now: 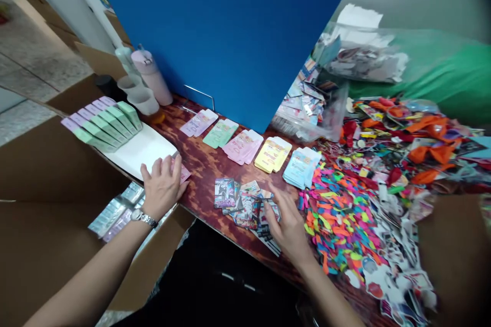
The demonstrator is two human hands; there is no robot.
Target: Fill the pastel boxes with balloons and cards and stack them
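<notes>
Your right hand [289, 222], right of centre, has thumb and forefinger slightly parted over the dark printed cards [245, 212]; you cannot tell here whether it pinches one. Your left hand [163, 184], left of centre, lies palm down with fingers loosely spread, beside a pink card [185, 172] and over the edge of a white sheet [134, 150]; its grip on that card is hidden. The dark cards overlap in a loose fan, so lifting one by its edge with a light pinch should work better than dragging.

Bare counter [201, 191] lies between your hands, the best room for moving. Above the fan, five packet stacks [243, 145] stop short of the blue panel [230, 36]. Mind the colourful pile [341, 214] close by your right wrist, and the counter's near edge, with an open carton [153, 271] below at lower left.
</notes>
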